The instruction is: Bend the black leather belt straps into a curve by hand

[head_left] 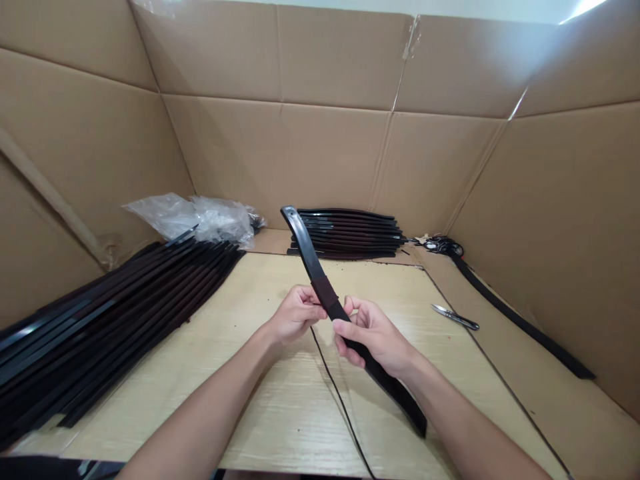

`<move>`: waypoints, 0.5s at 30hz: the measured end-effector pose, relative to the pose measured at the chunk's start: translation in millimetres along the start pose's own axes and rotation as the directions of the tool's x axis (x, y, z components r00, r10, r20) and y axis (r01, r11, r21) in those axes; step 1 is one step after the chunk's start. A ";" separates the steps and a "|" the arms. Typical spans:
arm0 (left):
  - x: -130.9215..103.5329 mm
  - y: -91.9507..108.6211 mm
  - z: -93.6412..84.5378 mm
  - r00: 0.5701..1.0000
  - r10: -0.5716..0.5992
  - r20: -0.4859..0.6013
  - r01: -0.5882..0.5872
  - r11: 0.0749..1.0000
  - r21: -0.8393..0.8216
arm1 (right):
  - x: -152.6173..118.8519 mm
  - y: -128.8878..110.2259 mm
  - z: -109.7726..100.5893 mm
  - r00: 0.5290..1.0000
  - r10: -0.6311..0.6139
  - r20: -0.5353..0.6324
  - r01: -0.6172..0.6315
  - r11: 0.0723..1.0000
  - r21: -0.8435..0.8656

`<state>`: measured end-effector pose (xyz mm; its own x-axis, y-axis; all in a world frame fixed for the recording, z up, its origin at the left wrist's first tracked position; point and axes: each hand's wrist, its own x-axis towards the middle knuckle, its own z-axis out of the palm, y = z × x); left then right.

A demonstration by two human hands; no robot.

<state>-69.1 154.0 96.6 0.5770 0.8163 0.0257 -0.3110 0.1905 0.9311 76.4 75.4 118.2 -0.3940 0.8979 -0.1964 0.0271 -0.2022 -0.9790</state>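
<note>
A glossy black curved strip (306, 248) with a small hole near its upper end slants across the middle of the head view. Around its middle sits a dark brown wrapping (325, 292). My right hand (373, 333) grips the strip just below this band, thumb on top and fingers underneath. At the band's left edge, my left hand (300, 312) pinches a thin dark cord (333, 383), which hangs down past the table's front edge. The left fingertips partly hide where cord and band meet.
Many similar black strips (125, 313) lie stacked at left beside clear plastic bags (205, 217). Another pile of strips (345, 233) stands at the back. Thread snips (455, 317), a tangle of cord (440, 245) and one long black strip (520, 317) lie at right. Cardboard walls (325, 153) enclose the table.
</note>
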 end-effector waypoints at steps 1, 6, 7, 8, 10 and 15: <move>-0.5 0.2 -0.3 1.000 0.000 -0.012 0.000 1.000 0.002 | -1.7 -0.5 0.5 1.000 0.013 0.010 -0.013 1.000 -0.018; -2.3 -2.3 -2.4 0.998 0.000 -0.065 0.000 1.000 0.000 | -7.8 0.7 4.1 0.992 0.086 0.097 -0.078 0.993 -0.089; -2.2 -3.3 -2.7 0.997 0.007 -0.070 -0.007 1.000 0.008 | -8.4 1.2 4.7 0.990 0.098 0.103 -0.088 0.991 -0.096; -1.8 -4.3 -3.1 0.997 0.021 -0.074 -0.019 1.000 0.023 | -8.8 1.5 5.3 0.989 0.108 0.104 -0.098 0.990 -0.103; -0.7 -6.0 -3.5 0.996 0.048 -0.073 -0.044 0.997 0.060 | -9.4 1.7 5.8 0.987 0.120 0.104 -0.108 0.987 -0.118; 2.3 -8.4 -4.7 0.999 0.026 -0.033 -0.023 0.996 0.086 | -10.6 0.9 5.3 0.983 0.136 0.121 -0.118 0.982 -0.150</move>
<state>-68.7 156.9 87.1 0.5436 0.8385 0.0382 -0.2582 0.1237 0.9581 75.7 63.6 119.7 -0.4950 0.8078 -0.3200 0.2113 -0.2453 -0.9461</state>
